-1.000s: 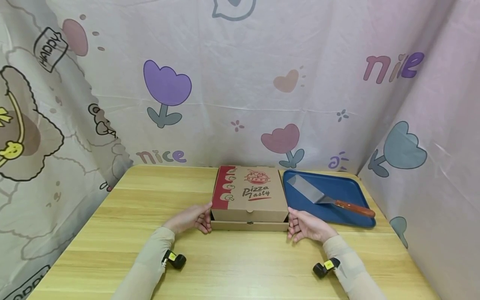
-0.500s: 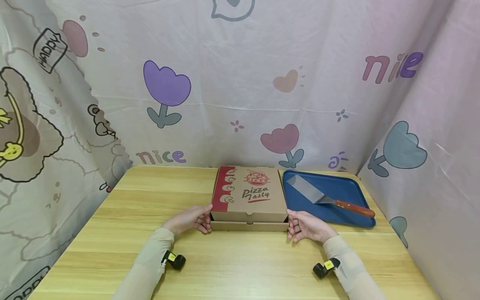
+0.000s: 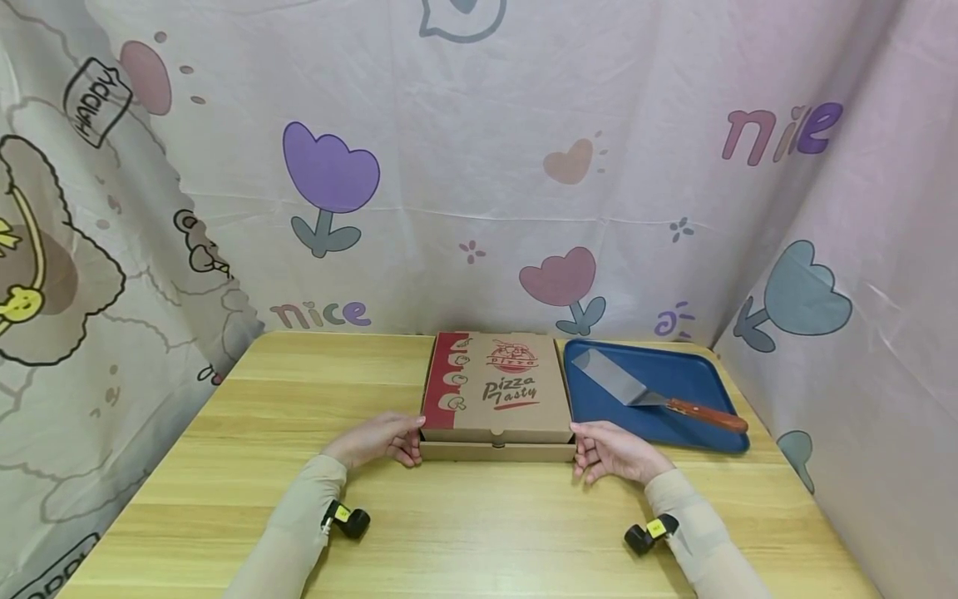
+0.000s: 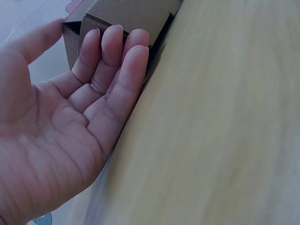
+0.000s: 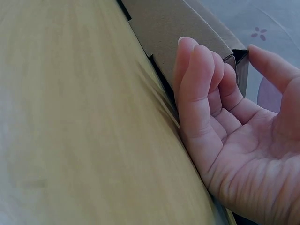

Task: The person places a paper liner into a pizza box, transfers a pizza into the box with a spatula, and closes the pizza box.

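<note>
A cardboard pizza box [image 3: 516,387] with a red band and "Pizza Tasty" print lies at the table's back middle. Its lid [image 3: 539,416] is nearly down, with a narrow dark gap above the front wall [image 3: 497,452]. My left hand [image 3: 377,439] grips the front left corner, thumb at the lid's edge and the other fingers curled against the front of the box [image 4: 133,11]. At the front right corner, my right hand [image 3: 617,452] holds the box [image 5: 171,28] in the same manner. Whatever is inside the box is hidden.
Right of the box is a blue tray [image 3: 688,366], its near edge close behind my right hand. A spatula [image 3: 644,398] with a wooden handle lies across it. The wooden table [image 3: 494,524] meets a patterned curtain [image 3: 449,166] at the back and sides.
The lid's front edge has come down a little, so the gap above the front wall is narrower. My thumbs have lowered with it; both hands stay at the corners.
</note>
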Demonstrator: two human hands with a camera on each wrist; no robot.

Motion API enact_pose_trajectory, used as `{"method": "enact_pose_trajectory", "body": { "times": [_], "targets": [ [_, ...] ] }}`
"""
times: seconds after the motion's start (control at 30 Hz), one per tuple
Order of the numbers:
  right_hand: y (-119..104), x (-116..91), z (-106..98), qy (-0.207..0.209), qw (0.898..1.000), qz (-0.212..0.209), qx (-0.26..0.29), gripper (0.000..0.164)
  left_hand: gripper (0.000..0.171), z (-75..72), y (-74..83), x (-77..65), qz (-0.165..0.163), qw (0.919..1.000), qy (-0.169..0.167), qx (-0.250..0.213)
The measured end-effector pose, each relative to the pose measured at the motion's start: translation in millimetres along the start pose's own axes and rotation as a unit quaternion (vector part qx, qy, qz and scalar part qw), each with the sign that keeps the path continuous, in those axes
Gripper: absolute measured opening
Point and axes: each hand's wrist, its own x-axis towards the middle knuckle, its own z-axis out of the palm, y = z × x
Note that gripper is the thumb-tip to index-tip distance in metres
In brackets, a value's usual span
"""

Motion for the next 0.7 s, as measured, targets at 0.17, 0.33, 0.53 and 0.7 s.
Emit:
{"method": "enact_pose_trajectory", "body": {
  "times": [0.17, 0.33, 0.53, 0.7],
  "targets": [
    [0.8, 1.1, -0.8, -0.002, 1.0, -0.006, -0.004, 0.036, 0.036, 0.6, 0.1, -0.5, 0.0, 1.0, 0.003, 0.002],
    [1.2, 1.9, -0.8, -0.001, 1.0, -0.003, 0.005, 0.033, 0.033, 1.1, 0.3, -0.8, -0.003, 1.0, 0.007, 0.0],
    [0.9, 2.1, -1.4, -0.01, 1.0, -0.008, 0.012, 0.028, 0.029, 1.3, 0.2, -1.2, -0.002, 1.0, 0.009, -0.002],
    [1.9, 2.3, -1.4, -0.013, 1.0, -0.011, 0.009, 0.023, 0.028, 2.1, 0.5, -1.8, -0.003, 0.9999, 0.01, -0.003]
  ]
}}
